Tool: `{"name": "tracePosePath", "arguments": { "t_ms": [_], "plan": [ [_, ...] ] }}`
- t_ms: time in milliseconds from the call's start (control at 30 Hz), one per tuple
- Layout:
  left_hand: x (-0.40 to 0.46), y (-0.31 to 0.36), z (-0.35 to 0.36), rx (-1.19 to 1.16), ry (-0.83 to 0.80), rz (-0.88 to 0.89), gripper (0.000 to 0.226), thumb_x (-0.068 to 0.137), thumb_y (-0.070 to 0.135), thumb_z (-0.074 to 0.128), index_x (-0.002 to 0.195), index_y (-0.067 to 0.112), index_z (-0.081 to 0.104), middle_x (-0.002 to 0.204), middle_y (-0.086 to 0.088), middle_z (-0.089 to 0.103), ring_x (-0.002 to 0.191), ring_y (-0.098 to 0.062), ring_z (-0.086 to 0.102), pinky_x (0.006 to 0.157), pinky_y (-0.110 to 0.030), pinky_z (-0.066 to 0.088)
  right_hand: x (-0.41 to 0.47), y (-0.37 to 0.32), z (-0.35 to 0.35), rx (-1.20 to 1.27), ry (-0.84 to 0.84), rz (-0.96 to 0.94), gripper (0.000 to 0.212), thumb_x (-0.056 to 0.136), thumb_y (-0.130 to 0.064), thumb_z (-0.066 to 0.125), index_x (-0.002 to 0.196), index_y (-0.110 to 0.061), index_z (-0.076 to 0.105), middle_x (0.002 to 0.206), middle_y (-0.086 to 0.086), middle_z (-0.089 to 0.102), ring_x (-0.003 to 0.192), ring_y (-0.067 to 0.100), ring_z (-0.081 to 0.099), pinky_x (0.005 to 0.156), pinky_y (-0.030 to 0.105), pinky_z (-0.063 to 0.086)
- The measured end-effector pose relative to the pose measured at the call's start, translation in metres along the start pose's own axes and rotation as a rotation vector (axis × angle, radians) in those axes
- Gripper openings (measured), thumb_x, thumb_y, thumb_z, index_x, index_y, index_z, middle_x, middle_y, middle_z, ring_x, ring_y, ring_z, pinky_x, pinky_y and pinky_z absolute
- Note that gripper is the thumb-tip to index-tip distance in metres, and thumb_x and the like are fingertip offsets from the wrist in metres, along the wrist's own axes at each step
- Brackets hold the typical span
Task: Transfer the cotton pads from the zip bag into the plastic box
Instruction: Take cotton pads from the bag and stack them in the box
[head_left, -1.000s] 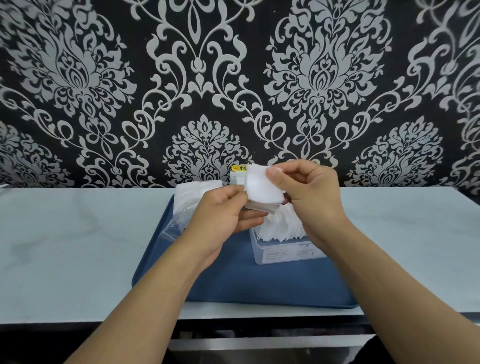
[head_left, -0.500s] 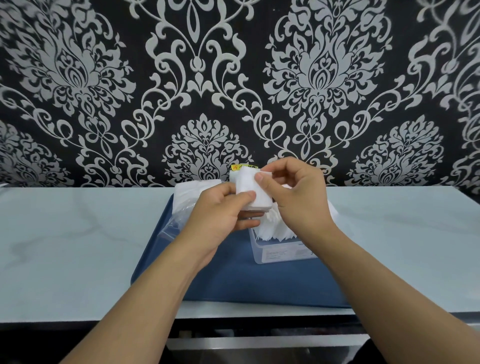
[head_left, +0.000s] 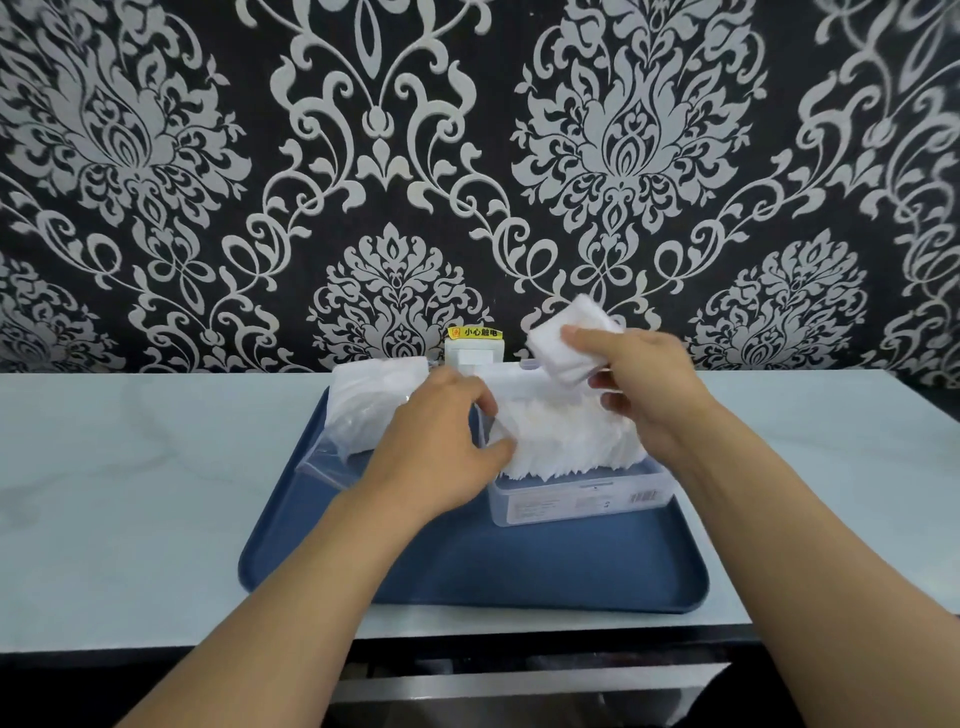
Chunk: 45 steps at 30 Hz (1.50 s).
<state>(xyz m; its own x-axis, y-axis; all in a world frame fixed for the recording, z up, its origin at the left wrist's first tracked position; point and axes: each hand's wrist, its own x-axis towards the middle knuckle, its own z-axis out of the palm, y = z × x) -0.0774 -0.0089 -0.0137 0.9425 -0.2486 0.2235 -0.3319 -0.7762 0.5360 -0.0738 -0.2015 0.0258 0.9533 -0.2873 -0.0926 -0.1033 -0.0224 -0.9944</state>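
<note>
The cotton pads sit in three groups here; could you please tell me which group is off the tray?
The small stack of pads held by the right hand, raised above the plastic box.

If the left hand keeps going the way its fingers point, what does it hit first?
Most likely the near-left corner of the plastic box and the cotton pads piled in it: the left hand points right and away, fingertips about there already; depth unclear.

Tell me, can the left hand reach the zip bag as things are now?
Probably yes. The left hand hangs open and holds nothing, right beside the zip bag on the blue tray. Nothing lies between them; the right hand holds cotton pads over the plastic box.
</note>
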Motion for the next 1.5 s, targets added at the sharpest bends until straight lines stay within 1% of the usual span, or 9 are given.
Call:
{"name": "tracePosePath", "arguments": {
  "t_ms": [100, 233, 433, 600, 800, 967, 1233, 1367, 1500],
  "plan": [
    [-0.001, 0.006, 0.009, 0.16, -0.124, -0.085, 0.031, 0.078, 0.038, 0.073, 0.104, 0.024, 0.064, 0.11, -0.001, 0.05, 0.09, -0.026, 0.06, 0.074, -0.033, 0.049, -0.008, 0.003, 0.027, -0.154, -0.137, 0.058, 0.028, 0.073, -0.03, 0.085, 0.067, -0.015, 0.062, 0.071, 0.001, 0.058, 0.065, 0.015, 0.049, 0.052, 0.026, 0.038],
    [0.001, 0.01, 0.015, 0.077, -0.264, -0.186, 0.01, 0.085, 0.024, 0.06, 0.086, 0.014, 0.058, 0.081, -0.003, 0.065, 0.062, -0.022, 0.067, 0.061, -0.035, 0.058, -0.006, 0.007, 0.045, -0.239, -0.214, 0.096, 0.029, 0.079, -0.025, 0.079, 0.086, 0.002, 0.072, 0.076, 0.014, 0.073, 0.058, 0.018, 0.058, 0.047, 0.024, 0.044],
    [-0.002, 0.01, 0.018, -0.067, -0.548, -0.272, 0.014, 0.093, 0.016, 0.046, 0.104, 0.009, 0.053, 0.07, -0.009, 0.068, 0.045, -0.018, 0.062, 0.045, -0.027, 0.054, -0.005, 0.01, 0.045, -0.255, -0.353, 0.265, 0.032, 0.089, -0.024, 0.071, 0.109, 0.0, 0.067, 0.077, 0.015, 0.074, 0.057, 0.02, 0.066, 0.037, 0.017, 0.036],
    [-0.004, 0.007, 0.022, -0.137, -0.539, -0.27, 0.024, 0.094, 0.013, 0.04, 0.11, 0.009, 0.057, 0.069, -0.01, 0.065, 0.049, -0.022, 0.062, 0.048, -0.028, 0.055, -0.006, 0.02, 0.052, -0.423, -0.182, 0.13, 0.021, 0.086, -0.024, 0.072, 0.079, -0.007, 0.062, 0.054, 0.007, 0.066, 0.037, 0.014, 0.058, 0.033, 0.013, 0.028],
    [-0.008, 0.002, 0.021, -0.134, -0.382, -0.174, 0.026, 0.093, 0.017, 0.046, 0.076, 0.005, 0.062, 0.063, -0.012, 0.066, 0.051, -0.027, 0.07, 0.049, -0.034, 0.061, 0.002, 0.032, 0.045, -0.624, -0.086, -0.021, 0.032, 0.08, -0.033, 0.074, 0.065, -0.01, 0.06, 0.052, 0.01, 0.068, 0.046, 0.019, 0.068, 0.045, 0.024, 0.049],
    [-0.008, 0.001, 0.018, -0.111, -0.327, -0.136, 0.021, 0.087, 0.013, 0.056, 0.071, 0.006, 0.068, 0.064, -0.011, 0.072, 0.055, -0.026, 0.073, 0.06, -0.037, 0.064, 0.001, 0.035, 0.033, -0.861, -0.107, -0.097, 0.041, 0.071, -0.03, 0.077, 0.046, -0.015, 0.048, 0.037, -0.001, 0.055, 0.042, 0.016, 0.063, 0.04, 0.02, 0.038],
    [-0.011, 0.007, 0.021, -0.047, -0.274, -0.122, 0.019, 0.087, 0.018, 0.053, 0.076, 0.009, 0.067, 0.056, -0.01, 0.071, 0.049, -0.011, 0.068, 0.066, -0.035, 0.062, -0.003, 0.045, 0.064, -1.251, 0.122, -0.291, 0.038, 0.08, -0.026, 0.07, 0.065, -0.019, 0.035, 0.084, 0.003, 0.064, 0.068, 0.022, 0.054, 0.058, 0.028, 0.039],
    [-0.011, 0.01, 0.022, -0.021, -0.25, -0.092, 0.017, 0.088, 0.019, 0.056, 0.081, 0.008, 0.067, 0.06, -0.012, 0.072, 0.053, -0.013, 0.068, 0.064, -0.038, 0.061, -0.004, 0.041, 0.062, -1.216, 0.031, -0.256, 0.042, 0.085, -0.037, 0.07, 0.066, -0.019, 0.037, 0.08, 0.002, 0.061, 0.07, 0.021, 0.053, 0.055, 0.028, 0.036],
    [-0.011, 0.012, 0.019, -0.005, -0.261, -0.094, 0.017, 0.084, 0.027, 0.064, 0.094, 0.017, 0.054, 0.079, -0.004, 0.066, 0.065, -0.021, 0.067, 0.068, -0.041, 0.06, 0.003, 0.036, 0.053, -1.066, -0.205, -0.185, 0.048, 0.097, -0.043, 0.047, 0.06, -0.013, 0.05, 0.062, 0.003, 0.056, 0.074, 0.027, 0.062, 0.068, 0.035, 0.049]
  ]
}}
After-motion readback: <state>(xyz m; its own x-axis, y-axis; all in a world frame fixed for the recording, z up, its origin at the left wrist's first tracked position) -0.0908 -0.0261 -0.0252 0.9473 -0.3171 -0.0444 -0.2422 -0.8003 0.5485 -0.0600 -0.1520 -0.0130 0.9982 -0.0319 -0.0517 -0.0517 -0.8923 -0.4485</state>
